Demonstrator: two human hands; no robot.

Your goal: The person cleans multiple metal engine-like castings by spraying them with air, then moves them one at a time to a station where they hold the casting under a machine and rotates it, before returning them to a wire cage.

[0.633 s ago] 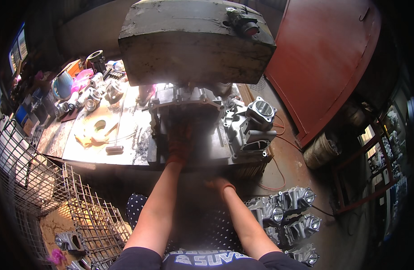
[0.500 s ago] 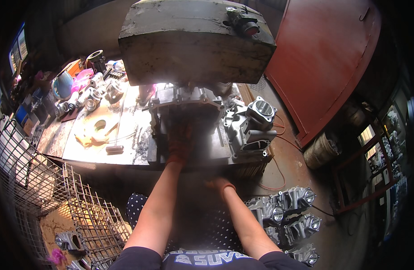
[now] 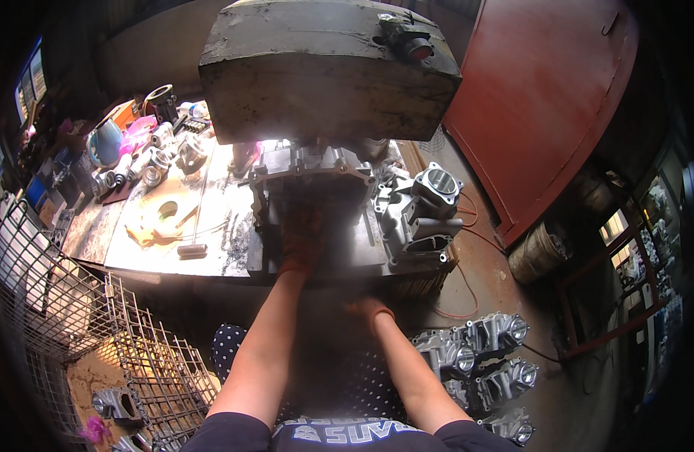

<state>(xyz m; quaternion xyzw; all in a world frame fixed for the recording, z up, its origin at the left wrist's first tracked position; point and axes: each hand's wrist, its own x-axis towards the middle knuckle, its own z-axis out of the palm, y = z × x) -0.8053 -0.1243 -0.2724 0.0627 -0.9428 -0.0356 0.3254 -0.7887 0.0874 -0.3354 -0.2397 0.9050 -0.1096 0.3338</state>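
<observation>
My left hand (image 3: 302, 237), in a dark orange glove, reaches over the table edge onto a flat metal block (image 3: 336, 252). It lies just in front of a large grey metal casting (image 3: 313, 173) under the machine head, and deep shadow hides its fingers. Below the table's front edge is my right hand (image 3: 368, 309), gloved alike; its fingers fade into the dark, so what it touches does not show. Beside the block on the right stands a silver casting (image 3: 418, 218) with a round bored flange on top.
A heavy grey machine head (image 3: 328, 94) hangs over the block. Several silver castings (image 3: 490, 335) are stacked low on the right. On the left are a wire cage (image 3: 147, 354), a hammer (image 3: 192, 250) and mixed parts on the table. A red panel (image 3: 543, 98) leans at the back right.
</observation>
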